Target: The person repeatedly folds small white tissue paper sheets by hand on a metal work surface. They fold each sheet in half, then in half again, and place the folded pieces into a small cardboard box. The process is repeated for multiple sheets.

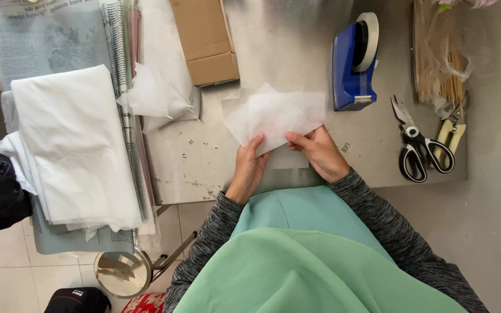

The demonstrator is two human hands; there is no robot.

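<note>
Green apron [320, 272] below, I pinch a thin white tissue sheet [276, 116] by its near edge, left hand [249, 168] and right hand [320, 152] flattening it on the metal table [204, 156] beside the blue tape dispenser [354, 64].

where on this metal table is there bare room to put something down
The widest bare patch of the grey metal table lies between the stack of white sheets and the left hand, below the brown cardboard box. A narrower strip runs between the blue tape dispenser and the black-handled scissors. The left side and right edge are crowded.
</note>
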